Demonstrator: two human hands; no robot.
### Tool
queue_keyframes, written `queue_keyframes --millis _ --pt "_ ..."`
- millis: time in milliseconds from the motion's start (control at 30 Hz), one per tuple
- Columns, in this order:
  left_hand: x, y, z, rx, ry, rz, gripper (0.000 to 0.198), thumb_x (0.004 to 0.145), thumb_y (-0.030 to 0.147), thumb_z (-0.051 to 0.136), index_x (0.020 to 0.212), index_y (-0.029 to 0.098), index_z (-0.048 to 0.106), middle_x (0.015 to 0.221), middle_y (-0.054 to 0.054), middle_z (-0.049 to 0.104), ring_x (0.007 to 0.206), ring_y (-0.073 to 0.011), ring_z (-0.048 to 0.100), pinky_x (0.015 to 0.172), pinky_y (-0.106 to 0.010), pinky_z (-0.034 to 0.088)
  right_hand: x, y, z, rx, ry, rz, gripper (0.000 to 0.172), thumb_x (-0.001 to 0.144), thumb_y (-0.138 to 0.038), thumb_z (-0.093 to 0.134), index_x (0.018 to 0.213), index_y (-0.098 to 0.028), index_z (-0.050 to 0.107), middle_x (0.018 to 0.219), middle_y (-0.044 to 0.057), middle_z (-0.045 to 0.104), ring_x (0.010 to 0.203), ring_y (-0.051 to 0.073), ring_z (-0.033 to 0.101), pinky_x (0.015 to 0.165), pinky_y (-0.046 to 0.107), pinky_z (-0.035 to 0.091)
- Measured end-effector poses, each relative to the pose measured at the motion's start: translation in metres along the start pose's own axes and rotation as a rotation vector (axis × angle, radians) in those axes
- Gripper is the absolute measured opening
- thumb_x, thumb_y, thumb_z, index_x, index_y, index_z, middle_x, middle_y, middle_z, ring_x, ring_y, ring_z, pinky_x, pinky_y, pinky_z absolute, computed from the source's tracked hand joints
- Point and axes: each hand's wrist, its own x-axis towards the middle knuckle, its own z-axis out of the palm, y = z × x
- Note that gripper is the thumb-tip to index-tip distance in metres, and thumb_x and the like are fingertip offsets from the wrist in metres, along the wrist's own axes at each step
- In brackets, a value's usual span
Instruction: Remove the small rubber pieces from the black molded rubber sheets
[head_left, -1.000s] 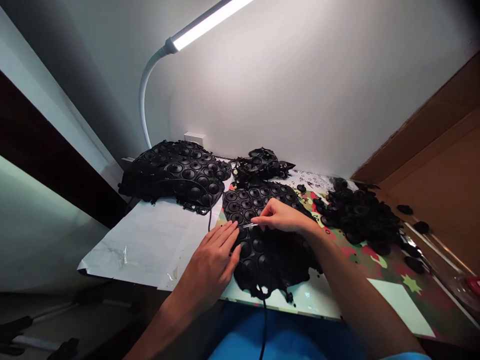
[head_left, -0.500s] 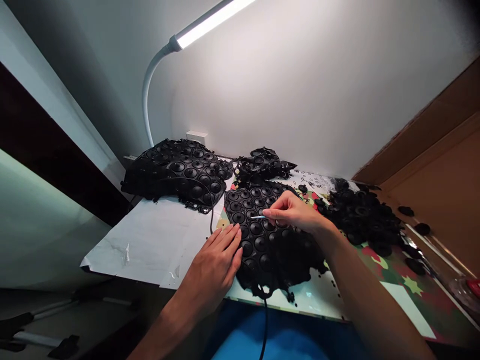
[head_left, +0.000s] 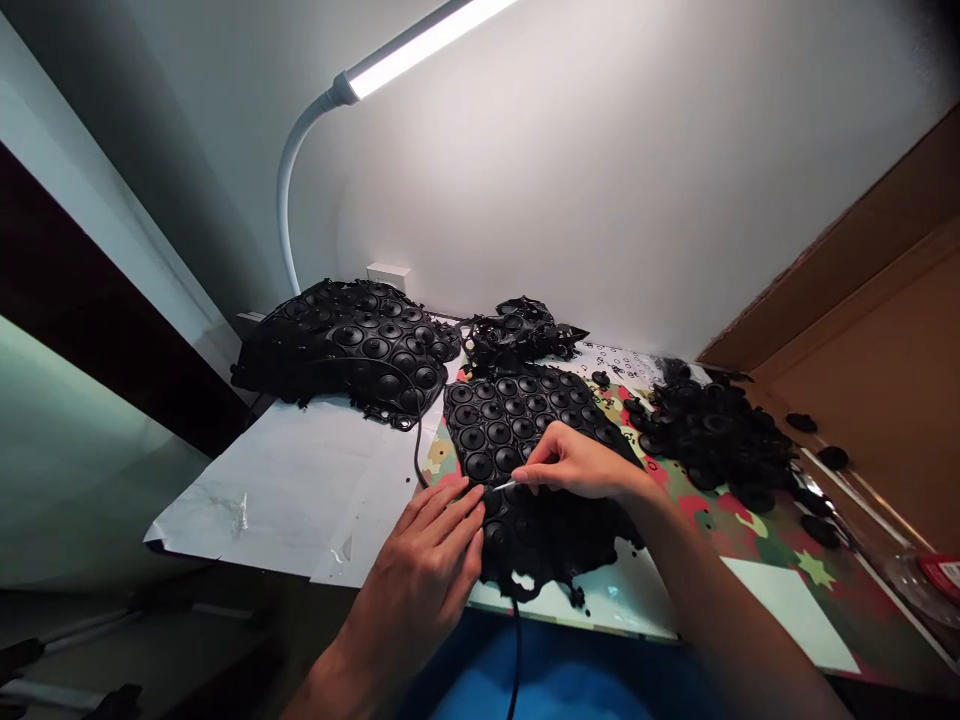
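A black rubber sheet (head_left: 512, 407) with rows of round moulded discs lies flat in front of me. My left hand (head_left: 435, 555) rests on its left edge, fingers stretched out and lying flat. In a pinch, my right hand (head_left: 562, 465) holds a thin light-coloured stick (head_left: 504, 486), whose tip touches or nearly touches a disc close to my left fingertips. What kind of tool the stick is, I cannot make out. The sheet's lower right part is ragged and partly shaded under my right hand.
Another disc sheet (head_left: 345, 345) lies at the left back, with torn black scraps (head_left: 517, 330) beside it. Loose black discs (head_left: 720, 425) are heaped at the right near a cardboard wall (head_left: 862, 330). A lamp (head_left: 289, 190) arches overhead. A black cord (head_left: 516, 650) hangs off the front edge.
My right hand has moved down and slightly left over the sheet with the stick, bringing its tip closer to my left fingers. My left hand stays on the sheet's edge.
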Motion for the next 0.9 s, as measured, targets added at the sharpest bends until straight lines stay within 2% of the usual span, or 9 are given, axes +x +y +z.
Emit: queue_keyframes --millis 100,200,367,467,633,733,900 --pt "-0.001 0.001 0.001 0.010 -0.011 0.003 0.035 0.109 0.015 0.054 0.137 0.020 0.075 0.146 -0.007 0.076 0.146 -0.0307 0.065 0.118 -0.056 0.060 -0.003 -0.003 -0.003 0.094 0.065 -0.040 0.062 0.093 -0.069 0.074 0.066 -0.013 0.074 0.052 -0.004 0.044 0.053 0.010 0.031 0.052 0.030 0.022" --pt "-0.004 0.001 0.003 0.028 -0.018 0.005 0.035 0.108 0.016 0.055 0.138 0.018 0.073 0.148 -0.009 0.074 0.148 -0.0323 0.063 0.117 -0.058 0.060 -0.006 -0.006 -0.004 0.023 0.149 0.012 0.062 0.091 -0.070 0.076 0.065 -0.013 0.074 0.052 -0.004 0.041 0.054 0.010 0.029 0.052 0.031 0.020" --pt "-0.006 0.001 0.006 0.042 -0.017 0.000 0.036 0.109 0.016 0.053 0.140 0.019 0.071 0.150 -0.009 0.073 0.149 -0.0327 0.063 0.117 -0.058 0.060 -0.002 -0.005 0.001 -0.133 0.086 0.083 0.060 0.094 -0.067 0.073 0.066 -0.014 0.074 0.053 -0.004 0.044 0.054 0.010 0.033 0.054 0.031 0.022" --pt "-0.006 0.002 0.007 0.034 -0.016 -0.005 0.035 0.110 0.017 0.052 0.140 0.017 0.071 0.149 -0.010 0.074 0.148 -0.0319 0.064 0.117 -0.055 0.061 0.001 -0.004 0.005 -0.185 0.105 0.106 0.061 0.094 -0.069 0.073 0.067 -0.014 0.075 0.052 -0.004 0.044 0.054 0.010 0.034 0.055 0.031 0.024" --pt "-0.008 0.003 0.008 0.039 -0.025 -0.022 0.035 0.109 0.018 0.053 0.140 0.018 0.069 0.150 -0.010 0.073 0.146 -0.0328 0.065 0.117 -0.058 0.060 0.003 -0.002 0.006 -0.190 0.071 0.049 0.061 0.096 -0.067 0.070 0.064 -0.015 0.072 0.053 -0.004 0.043 0.054 0.011 0.034 0.055 0.031 0.025" --pt "-0.008 0.002 0.008 0.030 -0.025 -0.030 0.036 0.109 0.017 0.053 0.141 0.019 0.069 0.150 -0.010 0.073 0.147 -0.0324 0.064 0.118 -0.058 0.059 0.002 0.000 0.006 -0.142 0.068 0.007 0.061 0.095 -0.066 0.072 0.062 -0.015 0.069 0.052 -0.004 0.041 0.054 0.010 0.031 0.054 0.031 0.022" --pt "-0.006 0.005 0.008 0.025 -0.038 -0.042 0.034 0.109 0.017 0.053 0.140 0.019 0.070 0.149 -0.009 0.073 0.146 -0.0310 0.064 0.120 -0.055 0.057 -0.009 -0.004 -0.001 0.116 0.037 -0.087 0.067 0.091 -0.074 0.074 0.062 -0.014 0.070 0.050 -0.003 0.043 0.051 0.010 0.030 0.052 0.031 0.020"
